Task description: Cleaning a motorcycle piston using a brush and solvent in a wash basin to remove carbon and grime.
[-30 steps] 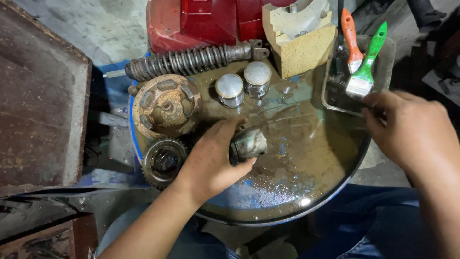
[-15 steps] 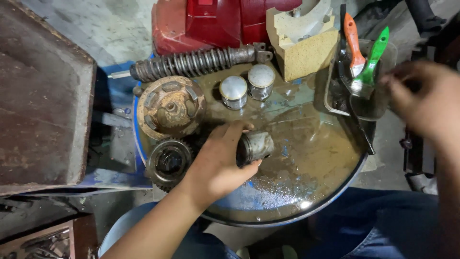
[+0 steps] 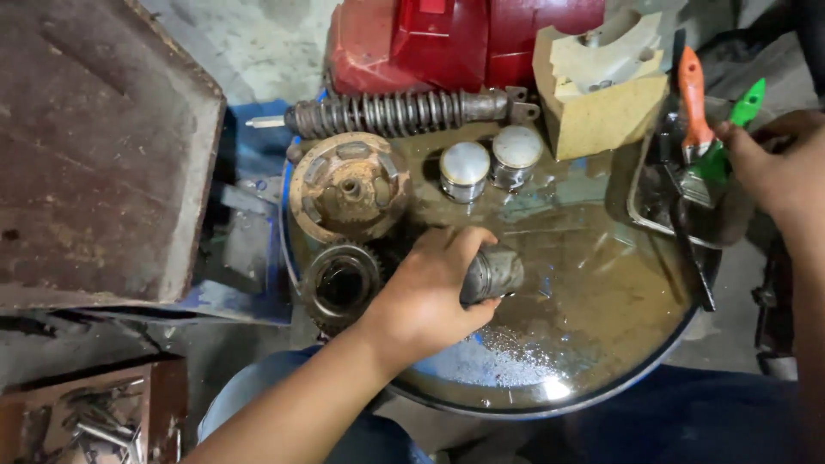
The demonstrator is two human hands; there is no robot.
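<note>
Left hand [image 3: 430,296] fingers clenched around small grey metal cylinder [image 3: 491,273], lying on oily drum lid [image 3: 601,318] beside gear [image 3: 339,283]. Right hand [image 3: 778,167] fingers grasping green-handled brush [image 3: 730,137] over tray [image 3: 640,202]. Two pistons [image 3: 490,163] upright behind.
</note>
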